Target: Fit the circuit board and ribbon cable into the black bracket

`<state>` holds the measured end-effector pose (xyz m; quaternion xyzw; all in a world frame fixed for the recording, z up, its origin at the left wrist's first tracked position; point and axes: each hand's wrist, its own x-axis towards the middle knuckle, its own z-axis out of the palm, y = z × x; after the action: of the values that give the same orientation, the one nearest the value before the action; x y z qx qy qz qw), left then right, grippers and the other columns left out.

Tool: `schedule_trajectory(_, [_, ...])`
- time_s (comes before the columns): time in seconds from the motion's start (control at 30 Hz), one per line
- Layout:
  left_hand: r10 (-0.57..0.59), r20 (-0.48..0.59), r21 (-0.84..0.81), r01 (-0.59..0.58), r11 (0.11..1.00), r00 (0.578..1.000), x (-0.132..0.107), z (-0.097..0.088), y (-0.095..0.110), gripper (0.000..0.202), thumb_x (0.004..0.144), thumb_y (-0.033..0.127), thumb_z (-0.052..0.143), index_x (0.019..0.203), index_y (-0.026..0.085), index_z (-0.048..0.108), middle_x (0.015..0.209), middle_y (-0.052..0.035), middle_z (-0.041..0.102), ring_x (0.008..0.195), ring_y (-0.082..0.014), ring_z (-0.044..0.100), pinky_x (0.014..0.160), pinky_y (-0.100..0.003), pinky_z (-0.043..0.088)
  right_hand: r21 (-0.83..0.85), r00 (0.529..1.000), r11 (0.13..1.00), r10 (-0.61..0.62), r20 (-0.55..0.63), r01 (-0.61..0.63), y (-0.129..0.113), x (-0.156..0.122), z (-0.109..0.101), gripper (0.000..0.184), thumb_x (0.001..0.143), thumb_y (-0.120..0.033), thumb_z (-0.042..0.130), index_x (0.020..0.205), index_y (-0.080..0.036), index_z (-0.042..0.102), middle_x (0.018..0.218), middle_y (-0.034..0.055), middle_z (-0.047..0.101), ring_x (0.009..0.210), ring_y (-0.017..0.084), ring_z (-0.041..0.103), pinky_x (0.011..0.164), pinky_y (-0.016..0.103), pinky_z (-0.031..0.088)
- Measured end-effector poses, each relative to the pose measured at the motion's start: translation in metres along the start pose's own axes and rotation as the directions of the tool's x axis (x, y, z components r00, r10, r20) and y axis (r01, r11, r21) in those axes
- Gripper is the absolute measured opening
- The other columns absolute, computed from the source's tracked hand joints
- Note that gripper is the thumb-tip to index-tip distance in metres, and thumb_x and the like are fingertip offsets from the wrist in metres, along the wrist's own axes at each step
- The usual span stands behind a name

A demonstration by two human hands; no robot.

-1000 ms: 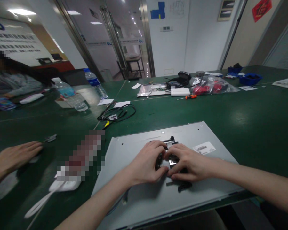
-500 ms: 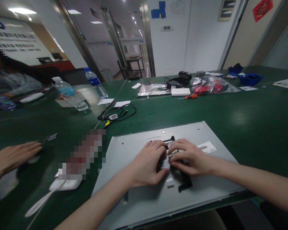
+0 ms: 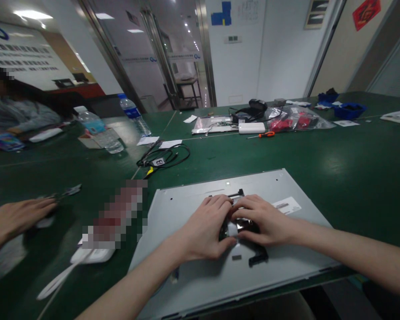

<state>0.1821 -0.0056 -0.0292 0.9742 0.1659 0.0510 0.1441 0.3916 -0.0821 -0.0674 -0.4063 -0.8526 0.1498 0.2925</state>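
A large grey metal panel [image 3: 193, 280], resembling the back of a flat display, lies on the table in front of me. Black brackets [image 3: 258, 258] sit around its middle. Between my hands is a small dark part with a shiny silvery strip [image 3: 232, 229], mostly covered by fingers. My left hand [image 3: 208, 226] curls around its left side, thumb pressed near the strip's lower end. From the right, my right hand [image 3: 263, 218] grips the part with bent fingers above and thumb below. How firmly each hand holds it is partly hidden.
On the left, another person's hand [image 3: 23, 215] rests near a dark tool. A pixelated item on a white base [image 3: 93, 255], a coiled black cable [image 3: 166, 158] and water bottles [image 3: 135, 115] stand nearby. Farther back lie an orange-handled screwdriver [image 3: 262, 135] and a plastic bag [image 3: 296, 119].
My right hand's fingers have shifted slightly left and spread from the thumb, showing more of the silvery strip. My left thumb has moved slightly; the panel stays in place.
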Motion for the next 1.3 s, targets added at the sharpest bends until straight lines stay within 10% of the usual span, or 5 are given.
schedule_trajectory(1.3, [0.040,-0.030,-0.040,-0.041,0.998,0.999,0.0033,-0.0037,-0.0053,0.035,0.077,0.045,0.070,0.094,0.020,0.052,0.097,-0.0059,0.057,0.095,-0.0266,0.053,0.091,-0.045,0.042,0.028,0.998,0.998,-0.056,0.013,0.056,-0.0023,0.0003,0.0015,0.028,0.088,-0.022,0.064,0.115,-0.017,0.057,0.116,0.0110,0.062,0.109,0.025,0.053,0.097,0.043,0.044])
